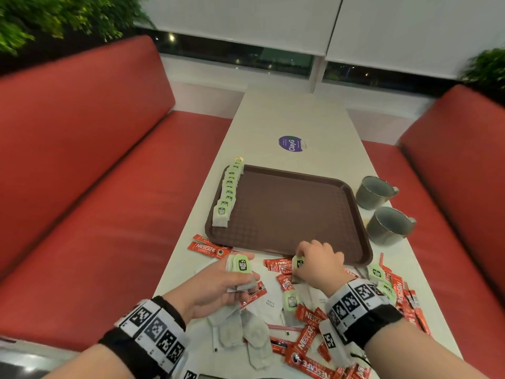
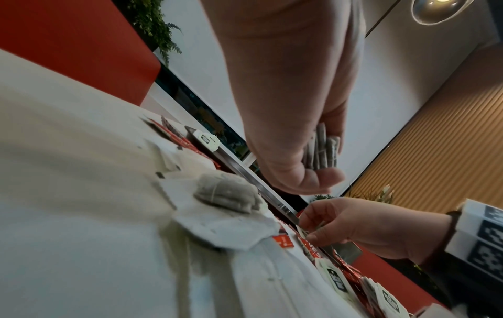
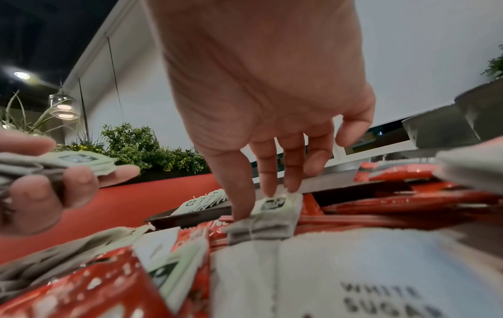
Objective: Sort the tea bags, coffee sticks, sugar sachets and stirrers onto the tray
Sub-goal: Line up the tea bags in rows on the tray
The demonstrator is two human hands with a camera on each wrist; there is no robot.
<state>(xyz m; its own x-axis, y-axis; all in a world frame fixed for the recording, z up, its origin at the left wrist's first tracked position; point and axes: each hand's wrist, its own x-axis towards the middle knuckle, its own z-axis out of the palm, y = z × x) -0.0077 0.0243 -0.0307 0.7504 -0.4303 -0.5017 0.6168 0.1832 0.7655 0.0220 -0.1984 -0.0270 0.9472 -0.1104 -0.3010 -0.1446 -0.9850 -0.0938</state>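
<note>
A brown tray [image 1: 287, 209] lies on the pale table, with a row of green-tagged tea bags [image 1: 226, 195] along its left side. In front of it is a mixed pile of red coffee sticks [image 1: 306, 340], white sugar sachets [image 1: 270, 302], thin red stirrers [image 1: 284, 328] and loose tea bags [image 1: 291, 302]. My left hand [image 1: 247, 280] holds a small stack of tea bags [image 1: 241, 265] above the pile; the stack's edges [image 2: 324, 148] show in the left wrist view. My right hand [image 1: 300, 269] pinches one tea bag [image 3: 272, 213] lying on the pile near the tray's front edge.
Two grey metal mugs [image 1: 375, 191] [image 1: 390, 225] stand just right of the tray. A purple round sticker [image 1: 291, 143] lies on the table beyond it. Red benches [image 1: 109, 187] flank the narrow table on both sides. More coffee sticks [image 1: 404, 294] spread toward the right edge.
</note>
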